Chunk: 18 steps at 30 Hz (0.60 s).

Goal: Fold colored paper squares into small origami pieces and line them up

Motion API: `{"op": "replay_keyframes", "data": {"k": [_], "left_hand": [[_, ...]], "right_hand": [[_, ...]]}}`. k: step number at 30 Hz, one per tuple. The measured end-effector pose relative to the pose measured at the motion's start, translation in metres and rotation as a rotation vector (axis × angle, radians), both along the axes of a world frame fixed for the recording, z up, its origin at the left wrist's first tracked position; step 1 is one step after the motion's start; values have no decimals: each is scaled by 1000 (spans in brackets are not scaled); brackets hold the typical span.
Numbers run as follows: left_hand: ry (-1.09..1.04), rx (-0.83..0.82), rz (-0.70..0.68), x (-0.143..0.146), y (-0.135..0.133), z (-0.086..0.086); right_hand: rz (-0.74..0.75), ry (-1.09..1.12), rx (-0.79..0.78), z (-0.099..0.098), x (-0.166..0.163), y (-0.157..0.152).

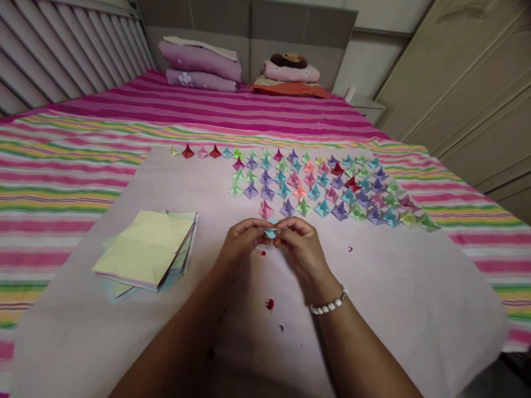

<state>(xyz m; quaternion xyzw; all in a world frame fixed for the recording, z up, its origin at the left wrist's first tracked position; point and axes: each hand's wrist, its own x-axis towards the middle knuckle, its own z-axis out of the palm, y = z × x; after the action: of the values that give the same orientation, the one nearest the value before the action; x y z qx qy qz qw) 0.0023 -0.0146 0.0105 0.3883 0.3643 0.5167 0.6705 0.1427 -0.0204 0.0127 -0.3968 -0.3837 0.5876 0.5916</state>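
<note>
Both hands meet at the middle of a pale pink board (394, 298) that lies on a striped bed. My left hand (243, 237) and my right hand (299, 243) pinch a small light blue folded paper piece (271, 229) between their fingertips. My right wrist wears a white bead bracelet (329, 304). Just beyond the hands, rows of several small folded paper shapes (315, 185) in pink, purple, green, blue and red cover the board's far right part. A stack of square coloured paper sheets (147, 251), pale yellow on top, lies left of my left hand.
Tiny red scraps (270, 303) dot the board near my forearms. The striped bedspread (62, 166) extends all round. Folded pillows (201, 66) and a plush toy (289, 59) sit by the headboard. A wardrobe (468, 83) stands at the right.
</note>
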Motion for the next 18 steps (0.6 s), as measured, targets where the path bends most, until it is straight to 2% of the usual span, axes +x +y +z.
{"op": "replay_keyframes", "data": {"k": [4, 10, 15, 18], "left_hand": [[81, 30, 35, -2, 1, -4], [88, 62, 43, -3, 2, -7], [172, 152, 108, -1, 2, -1], [245, 219, 135, -2, 3, -1]], "right_hand": [[16, -122, 76, -4, 0, 0], [68, -149, 112, -4, 2, -2], [-24, -130, 96, -1, 1, 1], [-29, -111, 114, 0, 2, 3]]}}
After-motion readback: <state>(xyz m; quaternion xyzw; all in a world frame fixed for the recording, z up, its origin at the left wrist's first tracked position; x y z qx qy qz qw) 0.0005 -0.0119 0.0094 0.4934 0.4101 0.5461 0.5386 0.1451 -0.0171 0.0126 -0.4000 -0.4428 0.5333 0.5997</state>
